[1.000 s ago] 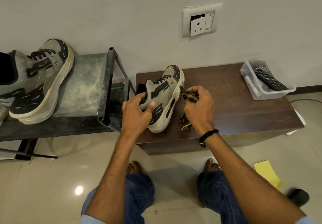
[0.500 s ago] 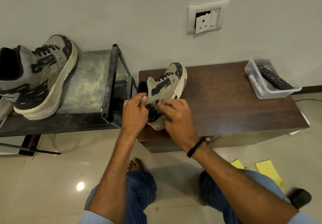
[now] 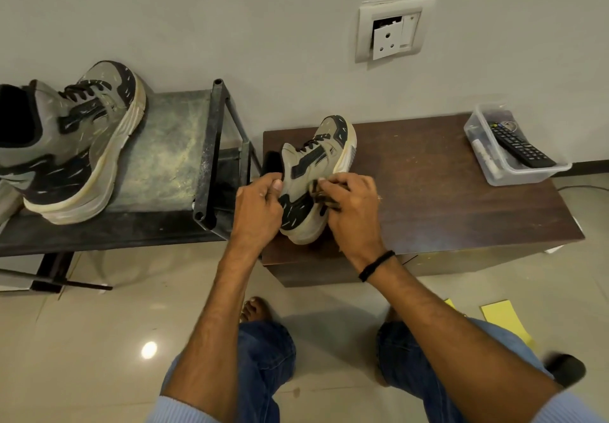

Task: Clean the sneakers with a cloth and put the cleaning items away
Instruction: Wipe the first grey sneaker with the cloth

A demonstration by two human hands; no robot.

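Far left: a worn metal rack [image 3: 171, 159] against a plain grey wall [image 3: 230, 20] carries the second sneaker [image 3: 75, 146], toe towards the wall. The floor [image 3: 99, 340] is glossy pale tile.

Centre: a dark wooden desk [image 3: 445, 198], scuffed on top, stands just beside the rack. The sneaker [image 3: 316, 159] rests at its near left corner, tilted on its side. The left hand [image 3: 257, 205] grips the heel collar. The right hand [image 3: 352, 205] holds a dark cloth [image 3: 321, 193] bunched against the shoe's side. A loose socket plate [image 3: 393, 29] sits on the wall above.

Right: a clear tub [image 3: 527, 175] holding a remote [image 3: 517, 146] stands at the desk's far right corner. Yellow sheets [image 3: 501, 320] lie on the floor.
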